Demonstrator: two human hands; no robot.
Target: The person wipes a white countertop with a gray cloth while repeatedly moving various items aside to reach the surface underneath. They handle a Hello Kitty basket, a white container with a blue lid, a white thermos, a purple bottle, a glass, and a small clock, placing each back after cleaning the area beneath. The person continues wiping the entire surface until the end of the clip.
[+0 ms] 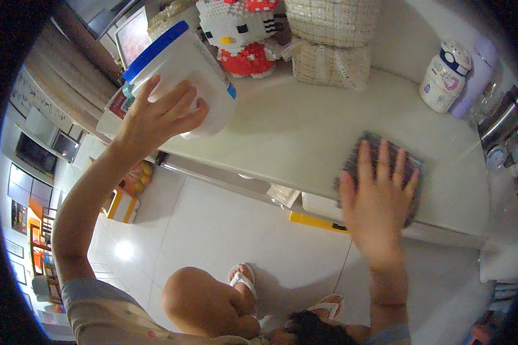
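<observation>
My left hand (164,110) grips a translucent white plastic container (198,64) with a blue rim, tilted over the left part of a pale countertop (285,125). Its fingers spread across the container's side. My right hand (380,189) lies flat, fingers spread, on a dark grey cloth (373,151) that is against the countertop near its front edge on the right. The right hand is slightly blurred. Whether anything is inside the container cannot be told.
Along the wall stand a red-and-white cat figure of small blocks (246,51), a woven ribboned bundle (332,64), a white bottle (444,82) and a purple bottle (477,77). Metal and glass items crowd the right end. Below are an open shelf or drawer, a yellow-edged box (319,222) and fruit (142,177).
</observation>
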